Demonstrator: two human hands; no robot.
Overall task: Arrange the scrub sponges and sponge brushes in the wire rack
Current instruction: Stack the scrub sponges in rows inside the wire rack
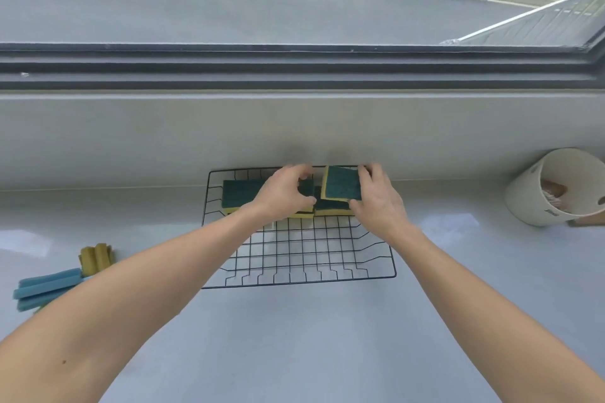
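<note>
A black wire rack sits on the pale counter by the window wall. Green-and-yellow scrub sponges lie flat along its far side: one at the left, others under my hands. My right hand holds one scrub sponge tilted up, green face toward me, above a flat sponge. My left hand rests fingers-down on the middle sponges; what it grips is hidden. Sponge brushes lie on the counter at the left: blue ones and an olive-yellow one.
A white cup-like holder lies tilted at the right with something brown inside. The window ledge and dark frame run behind the rack. The near half of the rack holds nothing.
</note>
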